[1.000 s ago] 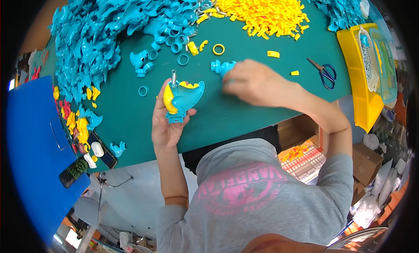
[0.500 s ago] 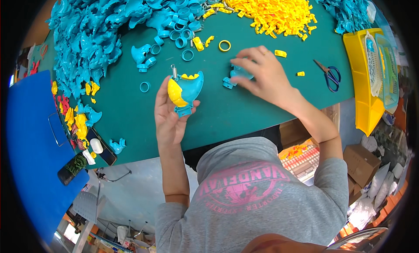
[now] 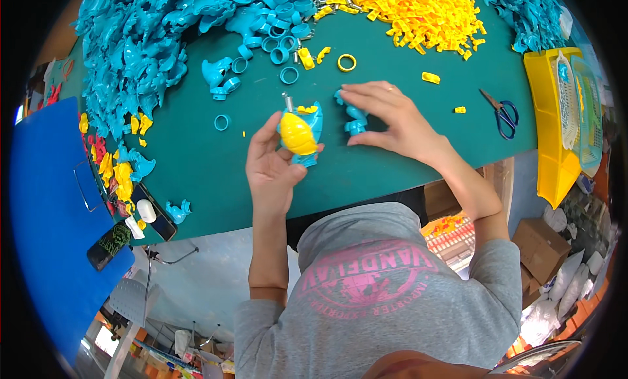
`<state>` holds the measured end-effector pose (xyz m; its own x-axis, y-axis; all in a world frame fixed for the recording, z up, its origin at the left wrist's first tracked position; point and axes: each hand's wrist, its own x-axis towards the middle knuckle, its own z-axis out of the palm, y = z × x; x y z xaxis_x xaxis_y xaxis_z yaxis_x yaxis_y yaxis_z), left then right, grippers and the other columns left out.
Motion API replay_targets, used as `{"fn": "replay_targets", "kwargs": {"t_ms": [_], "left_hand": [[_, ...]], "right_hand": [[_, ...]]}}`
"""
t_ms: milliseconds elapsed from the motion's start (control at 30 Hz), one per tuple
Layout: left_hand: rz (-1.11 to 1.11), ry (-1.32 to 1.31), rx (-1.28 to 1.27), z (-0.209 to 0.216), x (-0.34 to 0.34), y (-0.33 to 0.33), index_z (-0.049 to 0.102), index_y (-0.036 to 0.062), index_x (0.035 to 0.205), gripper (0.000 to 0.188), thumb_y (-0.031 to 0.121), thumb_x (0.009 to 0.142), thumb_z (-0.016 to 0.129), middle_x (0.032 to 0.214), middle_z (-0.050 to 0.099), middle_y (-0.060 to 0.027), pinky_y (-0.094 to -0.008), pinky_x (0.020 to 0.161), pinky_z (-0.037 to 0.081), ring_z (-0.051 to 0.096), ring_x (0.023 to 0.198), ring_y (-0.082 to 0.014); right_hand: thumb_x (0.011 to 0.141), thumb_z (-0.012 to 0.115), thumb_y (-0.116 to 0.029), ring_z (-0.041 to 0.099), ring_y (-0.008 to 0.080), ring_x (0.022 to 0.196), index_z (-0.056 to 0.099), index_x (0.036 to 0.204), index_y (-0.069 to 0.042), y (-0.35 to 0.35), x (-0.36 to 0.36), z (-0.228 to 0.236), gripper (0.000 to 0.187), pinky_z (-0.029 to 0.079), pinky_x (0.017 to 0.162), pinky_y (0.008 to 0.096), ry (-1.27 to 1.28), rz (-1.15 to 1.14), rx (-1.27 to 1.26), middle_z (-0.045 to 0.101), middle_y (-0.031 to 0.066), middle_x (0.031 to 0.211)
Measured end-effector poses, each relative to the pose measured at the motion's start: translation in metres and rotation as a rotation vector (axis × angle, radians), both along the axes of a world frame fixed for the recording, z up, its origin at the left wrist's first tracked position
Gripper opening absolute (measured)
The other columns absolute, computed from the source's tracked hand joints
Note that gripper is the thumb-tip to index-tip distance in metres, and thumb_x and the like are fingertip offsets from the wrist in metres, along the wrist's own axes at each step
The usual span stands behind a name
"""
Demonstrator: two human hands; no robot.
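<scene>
My left hand (image 3: 272, 173) grips a half-assembled toy piece (image 3: 298, 134), a blue plastic shell with a yellow cover on its front. A small metal spring (image 3: 288, 102) sticks up from its top edge, beside a short yellow strip. To the right, my right hand (image 3: 403, 122) has thumb and fingers around a blue moulded plastic part (image 3: 355, 119), just over the green tabletop. The two pieces are apart. Beyond the hands lie a yellow ring (image 3: 347, 63) and a blue ring (image 3: 288, 75).
Large heaps of blue parts (image 3: 140, 58) and small yellow parts (image 3: 418, 16) cover the far side of the green table (image 3: 405, 68). Scissors (image 3: 502, 114) lie at the right, near a yellow tray (image 3: 546, 137) with baskets. A phone (image 3: 157, 217) rests at the front left edge.
My left hand has moved right with the toy piece and turned it, so the yellow cover faces up more. My right hand's grip has shifted, showing more of its blue part.
</scene>
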<state>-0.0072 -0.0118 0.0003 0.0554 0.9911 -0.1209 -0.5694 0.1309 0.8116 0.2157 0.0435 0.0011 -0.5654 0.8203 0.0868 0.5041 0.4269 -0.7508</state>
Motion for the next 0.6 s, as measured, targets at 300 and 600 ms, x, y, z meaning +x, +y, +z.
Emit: {"fn": "replay_targets", "kwargs": {"t_ms": [300,600], "left_hand": [[-0.127,0.092,0.113,0.011,0.022,-0.004,0.034,-0.0054,0.131,0.071,-0.01,0.069,0.07,0.123,0.049,-0.015,-0.0322,0.085,0.05,0.055,0.106,-0.0223],[-0.166,0.161,0.105,0.013,0.029,-0.007,0.039,-0.0041,0.129,0.07,-0.009,0.067,0.072,0.13,0.042,-0.0142,-0.0323,0.086,0.05,0.055,0.107,-0.0215]], "right_hand": [[0.055,0.083,-0.03,0.05,0.0321,0.113,0.051,0.122,0.002,-0.024,-0.011,0.015,0.082,0.038,0.095,0.0421,0.544,-0.023,-0.027,0.053,0.02,0.122],[0.057,0.083,-0.028,0.048,0.0342,0.117,0.052,0.12,0.002,-0.029,-0.01,0.013,0.077,0.036,0.097,0.0442,0.547,-0.03,0.029,0.052,0.0213,0.123]]}}
